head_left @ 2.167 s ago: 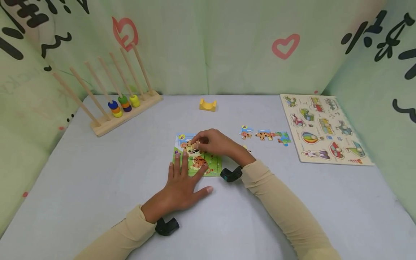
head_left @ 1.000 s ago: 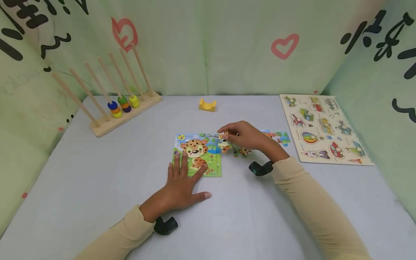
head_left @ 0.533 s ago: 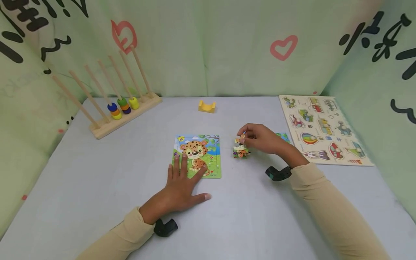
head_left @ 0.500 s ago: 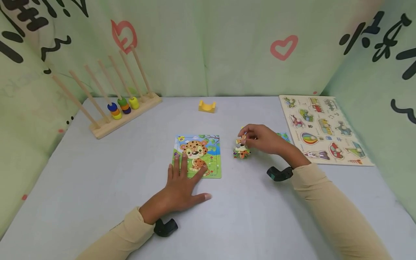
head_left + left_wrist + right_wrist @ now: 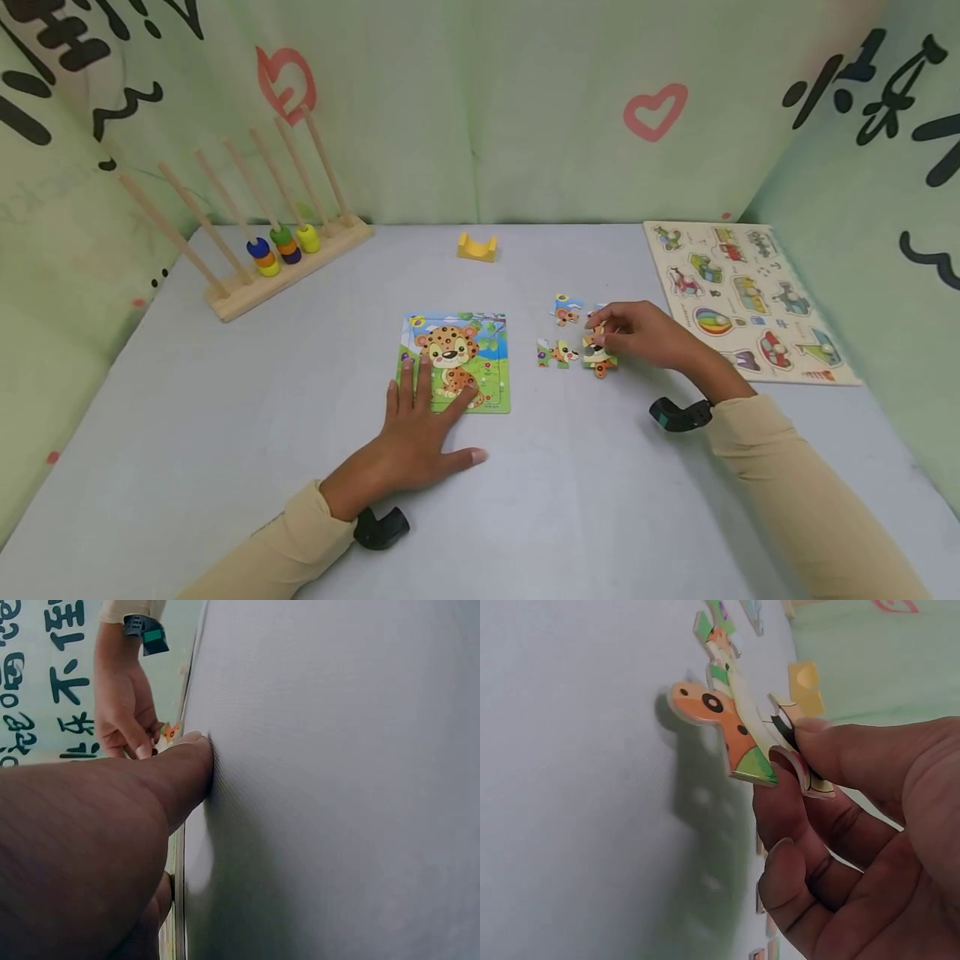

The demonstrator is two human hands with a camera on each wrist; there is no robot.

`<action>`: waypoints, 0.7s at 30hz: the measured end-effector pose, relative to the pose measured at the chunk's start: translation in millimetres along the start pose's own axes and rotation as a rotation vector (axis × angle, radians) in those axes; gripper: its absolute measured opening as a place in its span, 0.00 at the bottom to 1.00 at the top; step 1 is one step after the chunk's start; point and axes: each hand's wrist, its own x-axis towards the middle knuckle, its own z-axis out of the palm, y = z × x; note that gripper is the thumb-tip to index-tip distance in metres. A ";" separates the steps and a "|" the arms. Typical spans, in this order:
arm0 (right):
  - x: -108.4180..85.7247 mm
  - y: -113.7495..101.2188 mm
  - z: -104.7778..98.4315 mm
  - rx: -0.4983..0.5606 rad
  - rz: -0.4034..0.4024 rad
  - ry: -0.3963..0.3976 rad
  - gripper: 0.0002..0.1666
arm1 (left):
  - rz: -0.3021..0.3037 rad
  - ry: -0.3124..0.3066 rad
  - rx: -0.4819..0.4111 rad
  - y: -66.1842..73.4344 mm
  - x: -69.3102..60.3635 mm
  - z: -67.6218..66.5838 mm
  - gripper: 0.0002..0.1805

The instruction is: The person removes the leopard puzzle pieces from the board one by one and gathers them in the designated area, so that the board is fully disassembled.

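Jigsaw piece [image 5: 739, 746], flat, orange-spotted, pinched by my right hand [image 5: 647, 335] above the white table [image 5: 600, 492], might, I judge, jostle loose printed pieces [image 5: 558, 354] if lowered askew, my left hand [image 5: 412, 450] spread on the square green-blue leopard board [image 5: 453, 350].

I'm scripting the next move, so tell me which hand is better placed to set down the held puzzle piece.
The right hand, probably: it pinches the puzzle piece close to the loose pieces, while the left hand rests on the leopard picture.
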 end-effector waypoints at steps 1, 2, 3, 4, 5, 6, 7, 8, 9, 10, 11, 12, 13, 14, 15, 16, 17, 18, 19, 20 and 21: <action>-0.6 2.2 -0.1 0.000 0.005 0.004 0.12 | 0.002 0.000 -0.002 0.0 0.0 0.1 0.46; -1.1 4.3 0.1 0.002 0.010 0.008 0.12 | 0.002 0.000 -0.005 0.0 -0.1 0.0 0.46; -1.5 5.8 0.3 0.008 0.013 0.009 0.12 | 0.003 -0.001 -0.006 0.1 -0.3 -0.2 0.46; -1.9 6.7 0.8 0.021 0.017 0.009 0.12 | 0.002 -0.002 -0.004 0.2 -0.6 -0.4 0.46; -1.7 8.0 1.4 0.027 0.017 0.008 0.11 | 0.001 -0.003 -0.004 0.3 -1.0 -0.7 0.46; -1.5 9.0 2.2 0.033 0.017 0.006 0.11 | -0.002 -0.003 -0.005 0.3 -1.4 -1.0 0.46; -1.2 9.9 3.1 0.034 0.014 0.005 0.11 | -0.004 -0.005 -0.004 0.3 -1.8 -1.2 0.46; -1.0 10.4 3.8 0.033 0.017 0.003 0.11 | -0.006 -0.006 -0.001 0.3 -2.2 -1.5 0.46; -0.8 10.6 4.6 0.025 0.017 0.003 0.11 | -0.007 -0.006 0.000 0.4 -2.5 -1.8 0.46; -0.8 10.2 5.2 0.008 0.017 0.006 0.11 | -0.007 -0.005 0.000 0.4 -2.7 -1.9 0.46; -0.8 9.5 5.8 -0.017 0.017 0.012 0.11 | -0.006 -0.005 -0.003 0.4 -2.7 -2.0 0.46; -0.9 8.6 6.2 -0.039 0.018 0.019 0.11 | -0.004 -0.004 -0.004 0.4 -2.7 -2.0 0.46; -1.0 7.9 6.6 -0.062 0.019 0.027 0.11 | -0.001 -0.004 -0.003 0.4 -2.5 -2.0 0.46; -1.0 7.0 6.9 -0.081 0.026 0.033 0.11 | 0.001 -0.003 -0.004 0.5 -2.4 -2.0 0.46; -1.0 6.2 7.2 -0.098 0.027 0.039 0.12 | 0.004 -0.002 -0.003 0.4 -2.1 -1.9 0.46; -0.9 5.4 7.6 -0.108 0.029 0.041 0.12 | 0.005 -0.002 -0.001 0.4 -1.9 -1.6 0.46; -0.6 5.0 8.0 -0.115 0.032 0.045 0.12 | 0.005 -0.002 0.001 0.3 -1.7 -1.5 0.46; -0.3 4.7 8.5 -0.117 0.037 0.046 0.13 | 0.005 -0.002 0.003 0.3 -1.4 -1.4 0.46; -0.1 4.6 8.9 -0.121 0.039 0.047 0.13 | 0.004 -0.002 0.005 0.3 -1.2 -1.4 0.46; 0.2 4.5 9.3 -0.125 0.042 0.049 0.13 | 0.004 -0.003 0.006 0.1 -1.0 -1.1 0.46; 0.4 4.4 9.6 -0.128 0.042 0.051 0.13 | 0.004 -0.004 0.008 0.0 -0.7 -0.9 0.46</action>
